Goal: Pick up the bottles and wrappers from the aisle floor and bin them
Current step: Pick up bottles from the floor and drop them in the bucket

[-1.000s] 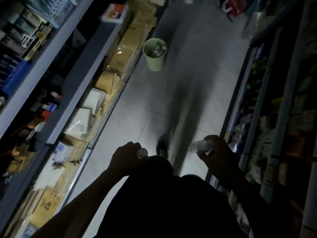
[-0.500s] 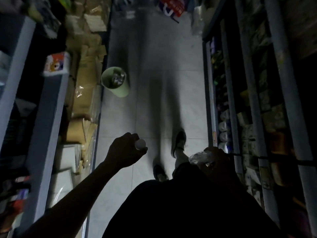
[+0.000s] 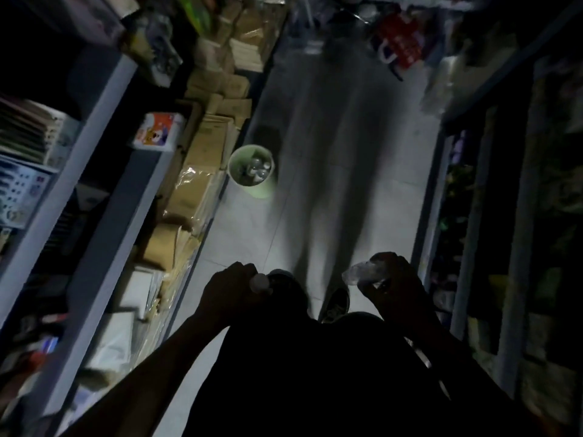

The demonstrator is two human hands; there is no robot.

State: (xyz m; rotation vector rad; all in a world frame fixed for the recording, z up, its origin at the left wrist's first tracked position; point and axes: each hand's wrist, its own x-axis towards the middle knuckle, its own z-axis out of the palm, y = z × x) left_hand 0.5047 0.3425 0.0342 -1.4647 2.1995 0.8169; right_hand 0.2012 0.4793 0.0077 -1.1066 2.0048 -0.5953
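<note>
While the aisle lies in dim light, both hands show as dark shapes low in the view. The left hand, at about 7 o'clock from the centre, has its fingers curled round a small thing of which only a pale round end shows; whether that is a bottle cap or something else cannot be told. The right hand, at about 5 o'clock, grips a clear crumpled plastic bottle that sticks out toward the left from the fingers. The two hands are well apart, with one dark shoe on the tiled floor between them.

The green bin stands upright on the floor at about 11 o'clock from the hands, just beside the stacked cardboard boxes along the left shelving. Inside the bin lie several shiny clear items, too blurred to name one by one. Shelves of goods line both sides of the aisle, and a red bag sits at the far end, near 12 o'clock.
</note>
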